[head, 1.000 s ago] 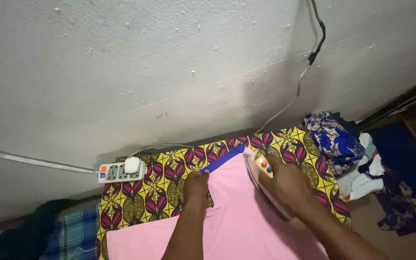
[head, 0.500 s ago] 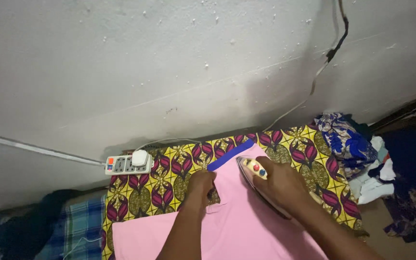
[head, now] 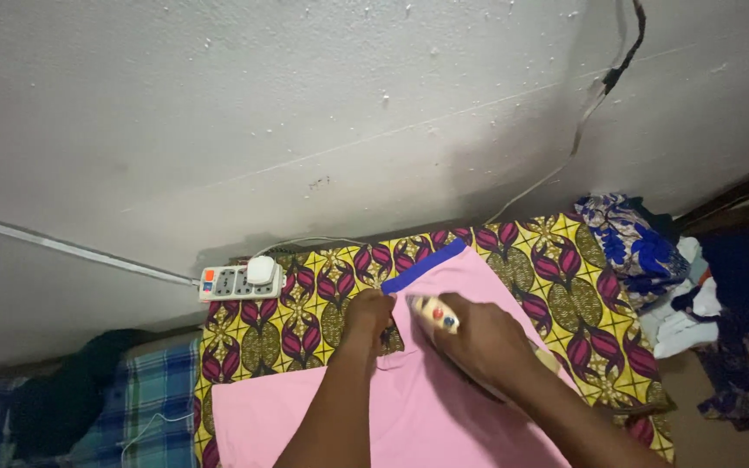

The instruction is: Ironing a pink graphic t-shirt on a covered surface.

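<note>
A pale wall (head: pixel 305 113) filled most of the view, a cord (head: pixel 595 95) trailing down it. Below lay the patterned cloth (head: pixel 556 286), yellow and magenta, spread flat as padding under the work, with a white power strip (head: pixel 240 282) at its far-left edge against the wall, one plug in it. To the right sat a heap of clothes (head: pixel 643 260); to the left, a plaid fabric (head: pixel 153 399).

On the cloth lay the pink garment (head: pixel 426 407), smooth, plain, with a blue band (head: pixel 422 266) along its far edge. The right hand (head: pixel 483 342) was wrapped around the handle of the iron (head: pixel 435 314), fingers closed, tip pointing toward the blue band, sole seemingly down on the pink. The left hand (head: pixel 367 319) was bunched just beside the iron, fingers curled and pinching the garment's edge, probably to keep it taut ahead of the iron. The iron showed a pale body with small red and blue buttons.
</note>
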